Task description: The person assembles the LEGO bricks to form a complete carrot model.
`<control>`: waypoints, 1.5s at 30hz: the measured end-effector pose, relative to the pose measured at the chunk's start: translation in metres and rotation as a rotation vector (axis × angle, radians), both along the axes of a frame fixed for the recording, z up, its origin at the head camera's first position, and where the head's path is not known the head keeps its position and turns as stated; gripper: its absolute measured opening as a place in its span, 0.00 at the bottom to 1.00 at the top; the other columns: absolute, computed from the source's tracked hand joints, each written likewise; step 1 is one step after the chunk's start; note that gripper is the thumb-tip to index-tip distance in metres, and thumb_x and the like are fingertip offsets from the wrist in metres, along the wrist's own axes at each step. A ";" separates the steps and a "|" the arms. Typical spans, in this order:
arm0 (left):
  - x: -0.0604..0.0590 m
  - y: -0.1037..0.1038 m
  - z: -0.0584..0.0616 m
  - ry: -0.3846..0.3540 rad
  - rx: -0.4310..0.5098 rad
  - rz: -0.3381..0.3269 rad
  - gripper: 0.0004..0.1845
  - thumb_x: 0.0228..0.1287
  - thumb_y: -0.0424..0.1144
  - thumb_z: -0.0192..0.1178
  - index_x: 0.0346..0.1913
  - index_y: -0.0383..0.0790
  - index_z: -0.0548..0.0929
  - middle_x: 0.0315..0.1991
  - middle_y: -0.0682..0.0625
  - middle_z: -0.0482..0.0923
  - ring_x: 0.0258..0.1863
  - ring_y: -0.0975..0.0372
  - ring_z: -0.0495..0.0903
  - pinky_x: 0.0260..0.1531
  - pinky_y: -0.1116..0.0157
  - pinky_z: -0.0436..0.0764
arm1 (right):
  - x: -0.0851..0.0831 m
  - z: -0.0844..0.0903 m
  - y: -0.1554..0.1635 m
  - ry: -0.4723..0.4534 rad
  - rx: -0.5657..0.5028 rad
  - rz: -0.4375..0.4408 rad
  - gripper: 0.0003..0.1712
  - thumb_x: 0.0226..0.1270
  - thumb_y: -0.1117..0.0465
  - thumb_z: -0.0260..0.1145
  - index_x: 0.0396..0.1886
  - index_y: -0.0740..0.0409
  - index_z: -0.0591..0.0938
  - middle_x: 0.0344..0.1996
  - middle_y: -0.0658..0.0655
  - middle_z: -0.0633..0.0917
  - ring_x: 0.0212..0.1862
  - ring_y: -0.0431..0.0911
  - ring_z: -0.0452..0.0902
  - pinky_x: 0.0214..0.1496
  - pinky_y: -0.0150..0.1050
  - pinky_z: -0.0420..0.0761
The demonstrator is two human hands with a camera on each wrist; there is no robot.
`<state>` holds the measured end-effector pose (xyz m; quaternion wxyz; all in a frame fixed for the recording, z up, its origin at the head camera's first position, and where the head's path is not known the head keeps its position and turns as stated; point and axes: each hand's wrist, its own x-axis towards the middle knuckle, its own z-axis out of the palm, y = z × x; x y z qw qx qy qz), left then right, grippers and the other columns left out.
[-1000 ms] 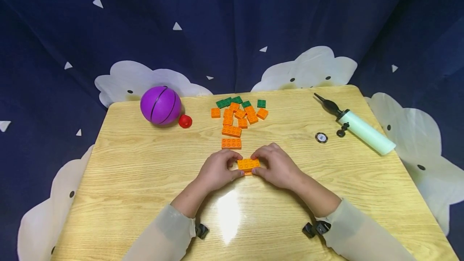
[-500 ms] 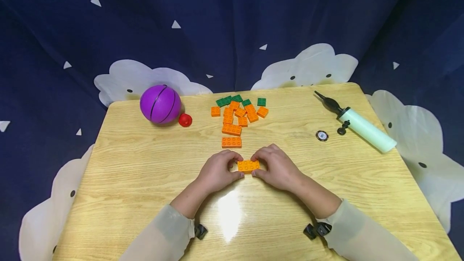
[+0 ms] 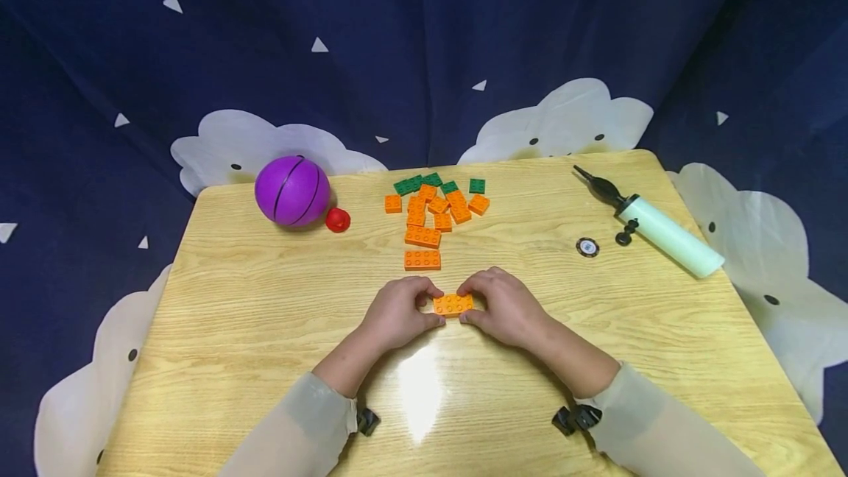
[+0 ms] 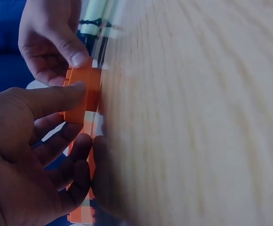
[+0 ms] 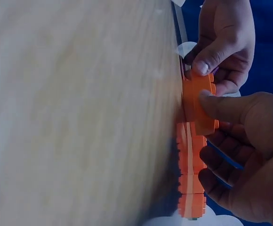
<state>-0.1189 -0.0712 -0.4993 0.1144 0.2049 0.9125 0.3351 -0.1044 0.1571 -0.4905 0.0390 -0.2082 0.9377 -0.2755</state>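
An orange brick lies flat on the wooden table in the head view, held from both ends. My left hand pinches its left end with thumb and fingers, and my right hand pinches its right end. In the left wrist view the orange brick sits against the table with my left thumb pressed on it. The right wrist view shows the orange brick under my right thumb, with the other hand's fingers at its far end.
Two orange bricks lie just beyond the hands, and a pile of orange and green bricks sits farther back. A purple ball and red cap are back left. A pump and small disc are at right.
The brick and both hands have settled slightly lower onto the table; the small piece seen beneath the brick one second ago no longer shows.
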 end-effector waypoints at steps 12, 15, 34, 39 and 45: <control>0.001 0.000 -0.001 -0.018 0.010 0.002 0.18 0.55 0.44 0.80 0.48 0.52 0.87 0.34 0.55 0.80 0.32 0.62 0.74 0.34 0.63 0.75 | -0.010 -0.002 0.006 -0.086 -0.050 0.022 0.22 0.51 0.53 0.86 0.46 0.48 0.88 0.47 0.48 0.88 0.54 0.49 0.79 0.62 0.52 0.77; 0.001 0.000 -0.001 -0.020 0.012 0.005 0.18 0.56 0.44 0.80 0.49 0.52 0.87 0.34 0.54 0.80 0.32 0.62 0.74 0.34 0.63 0.75 | -0.012 -0.001 0.009 -0.103 -0.071 0.042 0.21 0.53 0.51 0.84 0.45 0.47 0.87 0.47 0.47 0.88 0.54 0.48 0.78 0.62 0.52 0.77; 0.002 -0.001 -0.002 -0.017 0.034 0.017 0.19 0.56 0.43 0.79 0.50 0.50 0.87 0.35 0.55 0.80 0.33 0.63 0.74 0.35 0.64 0.76 | -0.038 0.003 0.002 -0.068 -0.153 0.010 0.12 0.70 0.56 0.72 0.49 0.54 0.88 0.44 0.49 0.88 0.50 0.47 0.81 0.56 0.48 0.79; 0.002 0.000 -0.001 -0.014 0.038 0.018 0.19 0.56 0.43 0.80 0.50 0.50 0.87 0.34 0.54 0.80 0.33 0.63 0.74 0.34 0.64 0.75 | -0.047 0.001 -0.005 -0.062 -0.147 -0.011 0.16 0.69 0.54 0.73 0.52 0.54 0.87 0.48 0.50 0.88 0.51 0.48 0.80 0.58 0.47 0.79; 0.002 0.000 -0.002 -0.015 0.037 0.022 0.19 0.55 0.44 0.80 0.49 0.50 0.87 0.35 0.55 0.80 0.33 0.63 0.74 0.35 0.64 0.75 | -0.056 -0.001 -0.013 -0.052 -0.129 -0.015 0.20 0.66 0.53 0.75 0.55 0.53 0.86 0.51 0.51 0.86 0.55 0.50 0.80 0.61 0.49 0.78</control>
